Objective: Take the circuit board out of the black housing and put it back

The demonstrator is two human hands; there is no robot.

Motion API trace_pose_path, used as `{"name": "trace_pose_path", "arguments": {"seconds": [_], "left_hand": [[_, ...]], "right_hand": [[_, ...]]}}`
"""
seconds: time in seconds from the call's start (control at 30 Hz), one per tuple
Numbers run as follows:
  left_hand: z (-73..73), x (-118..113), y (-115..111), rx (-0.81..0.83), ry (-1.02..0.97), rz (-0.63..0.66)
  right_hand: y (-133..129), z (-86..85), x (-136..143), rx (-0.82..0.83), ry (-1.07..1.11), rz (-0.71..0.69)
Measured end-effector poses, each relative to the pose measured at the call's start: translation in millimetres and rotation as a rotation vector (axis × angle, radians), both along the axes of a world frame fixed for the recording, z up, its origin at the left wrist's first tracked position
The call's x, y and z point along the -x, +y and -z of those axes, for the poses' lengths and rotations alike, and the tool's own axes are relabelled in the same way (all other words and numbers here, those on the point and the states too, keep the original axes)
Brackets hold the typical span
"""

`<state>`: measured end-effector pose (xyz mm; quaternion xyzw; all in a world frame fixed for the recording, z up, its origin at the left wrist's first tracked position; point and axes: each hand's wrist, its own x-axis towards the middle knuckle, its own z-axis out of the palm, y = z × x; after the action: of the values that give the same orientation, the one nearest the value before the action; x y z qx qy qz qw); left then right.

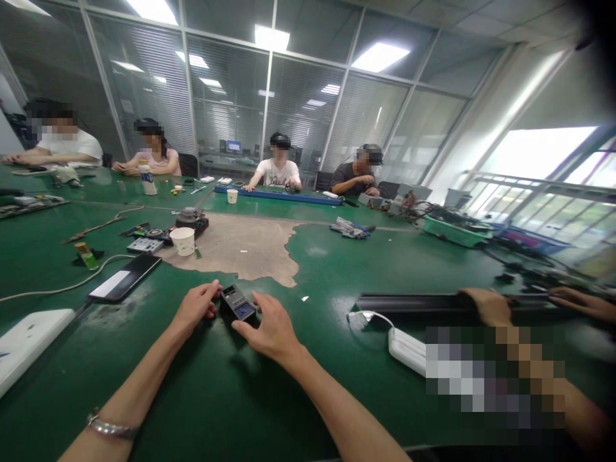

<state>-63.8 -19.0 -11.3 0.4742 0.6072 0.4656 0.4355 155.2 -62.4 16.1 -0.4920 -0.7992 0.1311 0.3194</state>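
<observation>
A small black box-shaped device (238, 304) with a grey printed face and a bluish panel at its near end is tilted between my hands, low over the green table (231, 410). My right hand (272, 327) grips its near right end, thumb on the near side and fingers along the right. On the other side, my left hand (196, 307) has loosely bent fingers, slightly apart, close to the device's far left corner; whether they touch it I cannot tell. The device's exact kind and its underside are not visible.
A phone (126, 277) on a cable, a white power strip (33, 346) and a paper cup (183, 242) lie leftward, near disassembled parts (145, 245). To the right, a co-worker's hand (488, 307) rests on a long black bar (414, 305). Several people sit across the table.
</observation>
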Motion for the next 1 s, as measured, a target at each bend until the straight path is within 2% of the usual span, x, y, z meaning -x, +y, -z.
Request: {"name": "trace_pose_path", "arguments": {"seconds": [0.33,0.5,0.6,0.67,0.77,0.87,1.0], "left_hand": [[3.0,0.4,2.4,0.042,-0.078,0.008],[-2.1,-1.3,1.1,0.059,-0.123,-0.019],[-3.9,-1.5,1.6,0.069,-0.115,-0.003],[-3.5,-1.2,2.6,0.083,-0.106,-0.001],[-2.2,-0.8,3.6,0.093,-0.102,-0.002],[-1.9,-0.3,3.4,0.092,-0.109,0.002],[-2.6,0.6,2.9,0.097,-0.123,0.009]], "right_hand": [[-6.2,7.5,8.4,0.006,0.055,-0.003],[-3.3,-9.3,4.5,-0.054,0.190,0.004],[5.9,-19.8,-6.2,-0.086,0.251,0.071],[15.6,-21.1,-15.5,-0.074,0.217,0.153],[29.4,-14.4,-27.5,0.004,0.073,0.247],[35.3,-5.7,-32.4,0.095,-0.046,0.279],[31.6,-2.6,-32.4,0.123,-0.093,0.276]]}}
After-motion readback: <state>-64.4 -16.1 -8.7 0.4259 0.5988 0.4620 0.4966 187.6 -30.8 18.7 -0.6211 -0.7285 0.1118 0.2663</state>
